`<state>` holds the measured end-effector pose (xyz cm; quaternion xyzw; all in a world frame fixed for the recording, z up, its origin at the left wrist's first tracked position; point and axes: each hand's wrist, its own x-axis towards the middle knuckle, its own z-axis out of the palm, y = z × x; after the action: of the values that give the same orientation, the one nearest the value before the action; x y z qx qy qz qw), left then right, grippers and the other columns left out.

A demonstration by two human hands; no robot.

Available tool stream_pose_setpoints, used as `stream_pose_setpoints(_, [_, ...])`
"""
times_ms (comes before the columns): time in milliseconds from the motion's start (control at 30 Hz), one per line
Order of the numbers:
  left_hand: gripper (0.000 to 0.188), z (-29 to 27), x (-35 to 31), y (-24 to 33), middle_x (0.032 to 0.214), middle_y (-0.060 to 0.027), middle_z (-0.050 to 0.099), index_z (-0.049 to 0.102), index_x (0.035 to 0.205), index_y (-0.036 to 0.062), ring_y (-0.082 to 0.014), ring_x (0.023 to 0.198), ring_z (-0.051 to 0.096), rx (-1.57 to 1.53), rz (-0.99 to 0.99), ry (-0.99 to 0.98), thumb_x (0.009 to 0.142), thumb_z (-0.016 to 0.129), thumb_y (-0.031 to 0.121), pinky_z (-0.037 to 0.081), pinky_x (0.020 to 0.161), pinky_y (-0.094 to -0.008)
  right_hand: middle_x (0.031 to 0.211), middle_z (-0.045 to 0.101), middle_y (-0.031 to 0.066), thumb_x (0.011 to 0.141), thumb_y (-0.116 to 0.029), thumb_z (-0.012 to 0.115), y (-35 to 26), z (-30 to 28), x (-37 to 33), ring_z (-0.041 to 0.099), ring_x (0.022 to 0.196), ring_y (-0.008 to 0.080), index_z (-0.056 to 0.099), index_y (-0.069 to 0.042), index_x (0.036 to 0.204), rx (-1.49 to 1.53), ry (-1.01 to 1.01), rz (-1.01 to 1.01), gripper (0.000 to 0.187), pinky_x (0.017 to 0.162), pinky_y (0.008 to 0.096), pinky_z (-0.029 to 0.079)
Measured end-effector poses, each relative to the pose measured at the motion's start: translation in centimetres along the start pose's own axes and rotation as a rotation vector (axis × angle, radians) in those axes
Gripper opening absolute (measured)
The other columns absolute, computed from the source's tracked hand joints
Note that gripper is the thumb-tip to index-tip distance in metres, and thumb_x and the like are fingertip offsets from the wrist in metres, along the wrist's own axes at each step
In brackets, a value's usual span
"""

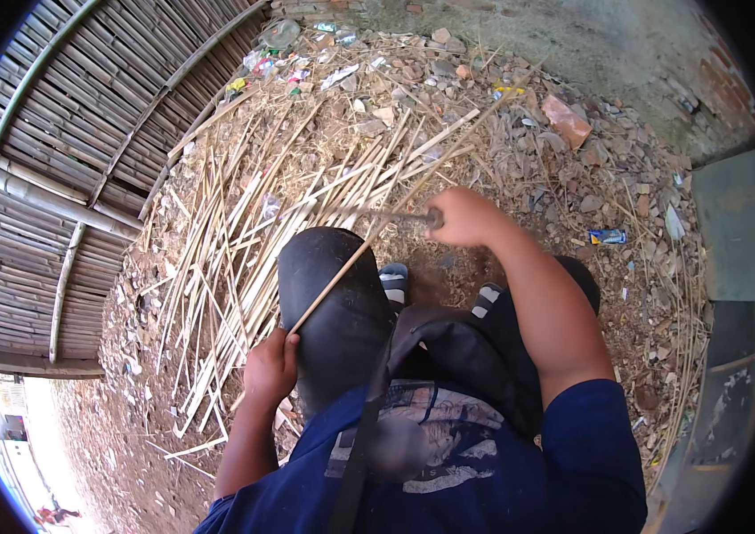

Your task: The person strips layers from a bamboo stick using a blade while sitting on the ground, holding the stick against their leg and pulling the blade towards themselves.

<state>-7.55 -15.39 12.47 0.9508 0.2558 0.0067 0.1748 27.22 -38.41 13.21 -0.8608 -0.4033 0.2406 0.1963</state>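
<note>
Left hand (pixel 269 367) closed round a long, narrow, pale tan bamboo strip (pixel 335 283), thumb lying along it. The strip slants up and away across a smooth, dull black, rounded covering (pixel 324 307) over the left knee; its near end pokes out below the fist.

Right hand (pixel 462 216) out ahead, between the knees and the pile, clenched on a slim, dark tool with a blunt, rounded butt (pixel 433 217). The tool's length points left, blurred and thin, crossing the strip's line beyond the knee; cannot tell whether the two touch.

Left of the legs and ahead: a loose heap of straight, flat, cream-coloured split bamboo slats (pixel 239 298), criss-crossed, fanned out, some with fibrous edges. Beneath, gritty brown ground (pixel 141 454) strewn with straw-like shavings, stone chips and crumpled plastic scraps. Farther off, an angular, reddish chunk of brick (pixel 566 122); nearer, a small, shiny blue wrapper (pixel 608 237).

Upper left, a wall of close-set, weathered round bamboo canes (pixel 66 116), crossed by thicker poles. Upper right, a rough, stained, grey-green plastered wall (pixel 609 53), brick showing through at its right. Striped grey-and-white footwear (pixel 393 285) between the knees.
</note>
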Motion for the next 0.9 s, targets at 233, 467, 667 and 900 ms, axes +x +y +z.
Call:
stream_pose_setpoints(233, [0.031, 0.6, -0.4, 0.7, 0.069, -0.0231, 0.064, 0.053, 0.089, 0.0064, -0.0469, 0.067, 0.064, 0.093, -0.034, 0.097, 0.103, 0.054, 0.034, 0.048, 0.06, -0.0587, 0.109, 0.072, 0.0213, 0.077, -0.031, 0.076, 1.2, -0.8, 0.2, 0.069, 0.103, 0.0376, 0.071, -0.006, 0.121, 0.022, 0.156, 0.184, 0.051, 0.092, 0.0423, 0.054])
stream_pose_setpoints(467, [0.029, 1.2, 0.3, -0.9, 0.072, -0.0212, 0.065, 0.054, 0.089, 0.0087, -0.0453, 0.067, 0.065, 0.14, 0.004, 0.094, 0.103, 0.054, 0.035, 0.049, 0.059, -0.0569, 0.101, 0.072, 0.018, 0.079, -0.028, 0.071, -0.6, 1.8, 1.0, 0.069, 0.1, 0.0364, 0.073, -0.009, 0.105, -0.022, 0.101, 0.043, 0.032, 0.086, 0.0458, 0.056])
stream_pose_setpoints(667, [0.029, 0.2, -0.1, 0.8, 0.073, -0.021, 0.065, 0.054, 0.09, 0.0084, -0.0453, 0.067, 0.065, 0.205, -0.037, 0.1, 0.103, 0.054, 0.034, 0.049, 0.06, -0.0571, 0.107, 0.072, 0.0183, 0.08, -0.027, 0.071, -1.6, 1.3, 0.5, 0.069, 0.102, 0.035, 0.073, -0.01, 0.117, -0.088, 0.024, 0.097, 0.041, 0.088, 0.0456, 0.056])
stream_pose_setpoints(900, [0.03, 0.9, 0.2, 1.2, 0.074, -0.0223, 0.066, 0.054, 0.091, 0.0089, -0.0456, 0.067, 0.065, 0.177, -0.103, 0.078, 0.103, 0.052, 0.036, 0.049, 0.059, -0.0579, 0.104, 0.073, 0.0197, 0.081, -0.021, 0.071, 1.7, 2.0, 1.9, 0.072, 0.093, 0.0322, 0.07, 0.0, 0.106, 0.144, 0.181, 0.221, 0.033, 0.082, 0.0433, 0.056])
